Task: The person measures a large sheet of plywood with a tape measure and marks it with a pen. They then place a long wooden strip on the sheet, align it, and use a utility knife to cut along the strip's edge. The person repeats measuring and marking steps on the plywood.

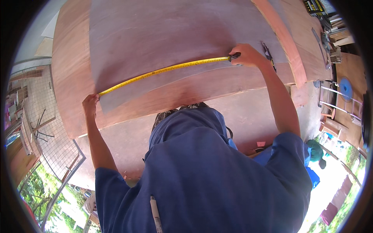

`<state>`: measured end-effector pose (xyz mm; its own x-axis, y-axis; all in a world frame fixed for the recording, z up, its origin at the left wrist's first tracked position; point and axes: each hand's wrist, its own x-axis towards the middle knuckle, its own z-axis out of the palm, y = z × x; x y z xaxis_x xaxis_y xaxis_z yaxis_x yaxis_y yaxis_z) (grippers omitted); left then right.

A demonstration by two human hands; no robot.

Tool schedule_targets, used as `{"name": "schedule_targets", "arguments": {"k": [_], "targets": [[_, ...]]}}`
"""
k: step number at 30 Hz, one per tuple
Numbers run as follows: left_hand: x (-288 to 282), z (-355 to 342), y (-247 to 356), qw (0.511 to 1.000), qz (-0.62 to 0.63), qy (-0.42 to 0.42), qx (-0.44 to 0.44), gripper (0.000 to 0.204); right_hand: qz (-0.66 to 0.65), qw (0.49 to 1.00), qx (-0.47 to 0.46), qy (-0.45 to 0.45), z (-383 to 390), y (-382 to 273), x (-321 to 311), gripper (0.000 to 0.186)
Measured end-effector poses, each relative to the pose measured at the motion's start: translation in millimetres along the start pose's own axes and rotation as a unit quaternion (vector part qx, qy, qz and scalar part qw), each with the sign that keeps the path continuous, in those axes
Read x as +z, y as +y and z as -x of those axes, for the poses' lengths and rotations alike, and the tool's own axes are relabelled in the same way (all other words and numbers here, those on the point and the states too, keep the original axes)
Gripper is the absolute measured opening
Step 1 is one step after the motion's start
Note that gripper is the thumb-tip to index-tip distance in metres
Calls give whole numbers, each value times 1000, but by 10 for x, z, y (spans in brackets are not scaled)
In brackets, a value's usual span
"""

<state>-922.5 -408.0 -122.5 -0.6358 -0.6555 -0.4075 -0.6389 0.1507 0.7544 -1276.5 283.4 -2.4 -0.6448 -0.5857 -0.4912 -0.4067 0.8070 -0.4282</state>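
A yellow tape measure [163,70] is stretched across a grey sheet [178,23] lying on a plywood board [68,42]. My left hand [91,101] pinches the tape's end at the sheet's left side, near its lower corner. My right hand [246,56] is closed on the dark tape case [234,56] toward the right, fingers over it. Just right of that hand lies a slim black hand tool [269,54], beside a narrow pink-brown wooden strip [283,37].
A wire mesh panel [54,132] stands at the left. A metal square [320,46] and assorted tools lie at the far right, near a metal frame [338,105] with a blue disc [345,88]. Someone in a green head covering [314,149] is at lower right.
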Motion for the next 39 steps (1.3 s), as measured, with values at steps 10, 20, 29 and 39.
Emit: {"name": "schedule_targets", "arguments": {"k": [10,20,29,39], "targets": [[58,60,27,1000,3,2,9,20,-3,999,-42,35,138,82,144,53],[121,166,16,996,-36,39,71,23,35,987,-108,110,250,204,465,45],[89,230,13,998,-35,37,29,21,5,991,-121,63,242,209,356,45],[107,341,-118,998,-9,50,48,21,14,984,-125,124,363,231,554,47]]}}
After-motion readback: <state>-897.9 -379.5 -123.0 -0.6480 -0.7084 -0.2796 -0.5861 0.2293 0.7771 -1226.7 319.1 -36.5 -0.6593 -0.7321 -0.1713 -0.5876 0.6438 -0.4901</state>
